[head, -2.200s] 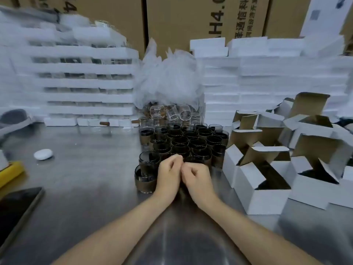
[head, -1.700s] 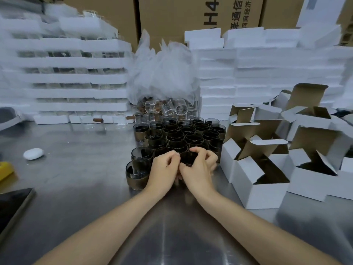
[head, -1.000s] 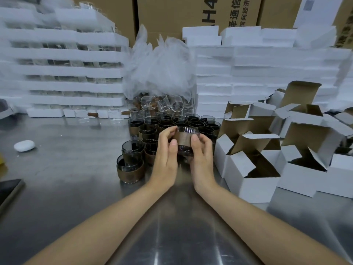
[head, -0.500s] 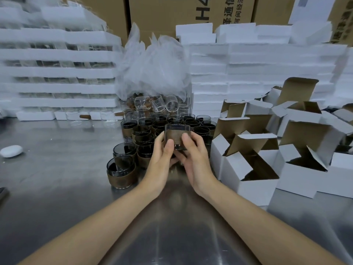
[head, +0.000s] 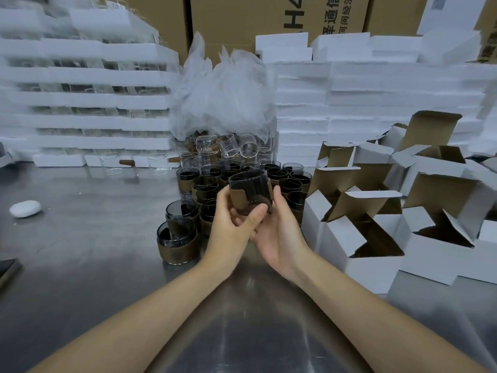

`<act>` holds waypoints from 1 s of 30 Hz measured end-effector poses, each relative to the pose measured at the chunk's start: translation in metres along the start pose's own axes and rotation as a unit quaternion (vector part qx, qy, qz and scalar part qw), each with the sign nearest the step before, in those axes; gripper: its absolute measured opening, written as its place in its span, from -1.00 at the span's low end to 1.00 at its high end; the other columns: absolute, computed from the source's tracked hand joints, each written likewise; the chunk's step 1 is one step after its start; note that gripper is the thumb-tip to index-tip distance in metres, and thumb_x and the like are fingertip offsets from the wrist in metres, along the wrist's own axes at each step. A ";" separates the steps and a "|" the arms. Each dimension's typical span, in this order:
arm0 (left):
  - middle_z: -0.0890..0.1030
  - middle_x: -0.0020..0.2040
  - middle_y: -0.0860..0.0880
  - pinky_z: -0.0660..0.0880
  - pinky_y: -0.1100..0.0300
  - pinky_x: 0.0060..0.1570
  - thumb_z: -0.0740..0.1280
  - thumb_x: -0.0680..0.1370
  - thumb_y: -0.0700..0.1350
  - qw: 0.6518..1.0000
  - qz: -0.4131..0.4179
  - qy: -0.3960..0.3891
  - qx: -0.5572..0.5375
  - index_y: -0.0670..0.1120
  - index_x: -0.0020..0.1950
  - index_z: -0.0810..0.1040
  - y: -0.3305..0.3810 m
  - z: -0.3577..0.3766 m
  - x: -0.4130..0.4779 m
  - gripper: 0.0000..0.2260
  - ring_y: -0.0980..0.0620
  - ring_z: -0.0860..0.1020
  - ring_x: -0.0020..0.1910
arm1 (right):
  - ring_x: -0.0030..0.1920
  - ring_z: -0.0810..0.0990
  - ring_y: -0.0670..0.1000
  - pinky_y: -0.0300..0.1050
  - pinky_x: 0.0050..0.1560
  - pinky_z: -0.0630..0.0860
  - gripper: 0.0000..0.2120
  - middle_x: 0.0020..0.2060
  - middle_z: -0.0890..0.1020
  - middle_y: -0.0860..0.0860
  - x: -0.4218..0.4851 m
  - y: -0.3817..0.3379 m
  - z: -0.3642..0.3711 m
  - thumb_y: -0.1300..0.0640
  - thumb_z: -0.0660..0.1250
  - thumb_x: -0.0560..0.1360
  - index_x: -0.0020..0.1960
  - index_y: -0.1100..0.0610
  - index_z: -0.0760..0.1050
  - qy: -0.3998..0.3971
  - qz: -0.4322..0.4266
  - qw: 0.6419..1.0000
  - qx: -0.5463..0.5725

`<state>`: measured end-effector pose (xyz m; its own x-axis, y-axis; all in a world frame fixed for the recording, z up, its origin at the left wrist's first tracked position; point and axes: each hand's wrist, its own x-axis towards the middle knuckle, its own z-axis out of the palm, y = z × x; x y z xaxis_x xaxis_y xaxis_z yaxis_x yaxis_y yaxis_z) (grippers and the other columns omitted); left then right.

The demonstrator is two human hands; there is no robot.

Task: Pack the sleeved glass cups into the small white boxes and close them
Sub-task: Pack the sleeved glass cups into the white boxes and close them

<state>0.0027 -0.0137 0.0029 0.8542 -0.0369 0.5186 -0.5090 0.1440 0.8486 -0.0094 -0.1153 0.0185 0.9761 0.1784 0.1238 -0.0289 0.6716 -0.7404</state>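
Note:
A dark glass cup (head: 251, 191) with a brown sleeve is held above the steel table, in front of a cluster of several sleeved cups (head: 279, 181). My left hand (head: 231, 227) grips its left side and bottom, thumb curled under it. My right hand (head: 279, 230) cradles it from below and the right, fingers against its side. Two sleeved cups (head: 177, 238) stand stacked at the left of the cluster. Several small white boxes (head: 357, 238) stand with flaps open at the right; the nearest one is just right of my right hand.
White foam trays (head: 88, 103) with clear glasses are stacked at the back left, foam slabs (head: 376, 98) at the back right. A crumpled plastic bag (head: 226, 92) covers clear glasses behind the cluster. A small white oval object (head: 25, 208) lies at the left. Brown cartons line the back.
Both hands picked one sleeved cup out of the cluster and lifted it off the table. It is now tilted and turned between them, with the left thumb under its base.

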 end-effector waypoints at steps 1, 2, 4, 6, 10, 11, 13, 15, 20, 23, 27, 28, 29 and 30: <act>0.64 0.01 0.20 0.48 0.39 0.01 0.47 0.44 -0.05 1.000 0.008 0.018 0.004 -0.07 0.29 0.37 0.001 0.000 0.000 -0.51 0.20 0.60 0.07 | 0.25 0.56 0.12 0.01 0.23 0.51 -0.43 0.23 0.59 0.16 -0.001 0.000 0.000 -0.21 0.16 0.50 0.34 0.15 0.46 -0.009 -0.005 1.000 -0.022; 0.64 0.01 0.19 0.49 0.39 0.01 0.48 0.43 -0.08 0.999 0.015 0.037 0.008 -0.05 0.29 0.36 0.001 -0.001 0.000 -0.50 0.20 0.60 0.06 | 0.27 0.55 0.11 0.03 0.28 0.49 -0.43 0.25 0.57 0.15 -0.002 0.001 0.000 -0.21 0.17 0.51 0.36 0.15 0.44 -0.017 -0.012 0.999 -0.042; 0.63 0.04 0.13 0.49 0.38 0.01 0.51 0.43 -0.15 0.997 0.026 0.067 0.019 -0.04 0.31 0.33 0.001 -0.002 0.001 -0.46 0.20 0.60 0.07 | 0.30 0.52 0.12 0.10 0.34 0.42 -0.42 0.29 0.54 0.16 -0.003 0.002 0.001 -0.12 0.28 0.51 0.42 0.17 0.35 -0.027 -0.026 0.997 -0.068; 0.61 0.10 0.12 0.49 0.36 0.03 0.51 0.42 -0.22 0.997 0.028 0.063 0.034 0.01 0.32 0.32 0.000 -0.002 0.002 -0.43 0.21 0.59 0.09 | 0.29 0.52 0.15 0.07 0.28 0.47 -0.38 0.30 0.52 0.19 -0.002 0.003 0.001 0.05 0.39 0.46 0.44 0.19 0.28 -0.013 -0.034 0.997 -0.063; 0.55 0.26 0.03 0.49 0.22 0.20 0.50 0.42 -0.26 0.999 0.025 0.011 0.024 0.01 0.39 0.30 0.002 -0.002 0.002 -0.37 0.12 0.54 0.23 | 0.16 0.60 0.13 -0.07 0.09 0.55 -0.43 0.24 0.56 0.20 -0.003 0.001 0.000 0.02 0.34 0.44 0.39 0.21 0.35 0.013 -0.038 0.999 -0.026; 0.54 0.29 0.01 0.47 0.23 0.22 0.49 0.42 -0.23 1.000 0.025 0.002 0.019 0.00 0.40 0.29 0.002 -0.002 0.002 -0.37 0.11 0.53 0.25 | 0.08 0.62 0.10 -0.09 0.06 0.56 -0.45 0.18 0.58 0.19 -0.004 0.000 0.000 -0.02 0.32 0.45 0.36 0.22 0.40 0.018 -0.031 0.999 -0.008; 0.53 0.31 -0.03 0.45 0.26 0.23 0.42 0.45 -0.14 1.000 0.013 -0.017 0.000 -0.02 0.41 0.29 0.003 -0.001 0.000 -0.43 0.10 0.52 0.27 | 0.02 0.63 0.09 -0.04 0.10 0.56 -0.51 0.09 0.62 0.20 -0.002 -0.002 -0.001 -0.10 0.27 0.48 0.27 0.20 0.51 0.029 -0.013 0.999 0.028; 0.57 0.27 -0.02 0.45 0.29 0.19 0.36 0.48 -0.08 1.000 -0.007 -0.027 -0.011 -0.07 0.41 0.33 0.004 0.001 -0.001 -0.49 0.12 0.54 0.24 | 0.12 0.62 0.11 0.05 0.21 0.52 -0.51 0.12 0.63 0.18 -0.001 -0.002 -0.003 -0.15 0.18 0.55 0.29 0.16 0.50 0.041 0.001 0.998 0.036; 0.66 0.07 0.12 0.48 0.37 0.05 0.42 0.44 -0.06 1.000 -0.005 -0.004 0.017 -0.05 0.32 0.46 0.003 0.001 0.000 -0.54 0.18 0.60 0.10 | -0.06 0.68 0.09 -0.09 -0.10 0.62 -0.44 0.12 0.63 0.23 -0.001 -0.002 -0.003 -0.22 0.03 0.61 0.31 0.18 0.46 0.030 0.023 0.999 -0.003; 0.62 0.15 0.07 0.49 0.29 0.16 0.50 0.39 -0.10 0.999 0.009 0.026 0.026 -0.04 0.35 0.42 0.001 0.000 0.000 -0.44 0.17 0.57 0.17 | 0.02 0.62 0.12 -0.09 0.04 0.61 -0.42 0.18 0.60 0.22 -0.005 -0.001 0.002 -0.24 0.15 0.53 0.29 0.19 0.50 0.005 0.008 1.000 -0.016; 0.59 0.23 0.04 0.49 0.24 0.20 0.54 0.34 -0.09 0.999 0.016 0.015 0.038 0.01 0.39 0.42 0.002 -0.003 0.002 -0.35 0.14 0.55 0.23 | 0.03 0.61 0.08 -0.09 0.08 0.58 -0.53 0.18 0.62 0.16 -0.005 0.000 0.001 -0.12 0.29 0.46 0.25 0.13 0.53 -0.001 -0.010 1.000 -0.014; 0.58 0.25 0.02 0.49 0.26 0.18 0.55 0.33 -0.08 0.999 0.015 0.007 0.039 0.02 0.39 0.42 0.003 -0.004 0.003 -0.35 0.13 0.55 0.23 | 0.00 0.61 0.07 -0.10 0.06 0.58 -0.50 0.15 0.63 0.17 -0.005 0.000 0.000 -0.15 0.28 0.46 0.26 0.15 0.52 0.007 -0.009 1.000 -0.012; 0.57 0.26 0.00 0.49 0.29 0.15 0.56 0.33 -0.07 0.999 0.012 0.000 0.036 0.02 0.40 0.42 0.004 -0.005 0.003 -0.34 0.13 0.55 0.22 | -0.04 0.61 0.05 -0.11 0.03 0.58 -0.45 0.10 0.64 0.17 -0.003 -0.001 0.000 -0.19 0.26 0.45 0.26 0.18 0.52 0.017 -0.006 1.000 -0.006; 0.57 0.26 0.00 0.48 0.31 0.13 0.57 0.33 -0.06 0.999 0.006 -0.004 0.032 0.00 0.40 0.42 0.004 -0.004 0.003 -0.32 0.13 0.56 0.21 | -0.07 0.62 0.03 -0.12 0.00 0.58 -0.39 0.04 0.64 0.17 -0.003 -0.001 -0.001 -0.24 0.24 0.44 0.27 0.21 0.50 0.028 -0.004 1.000 0.001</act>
<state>0.0032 -0.0091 0.0075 0.8467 -0.0441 0.5302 -0.5260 0.0801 0.8467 -0.0116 -0.1170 0.0184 0.9868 0.1328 0.0926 -0.0213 0.6736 -0.7388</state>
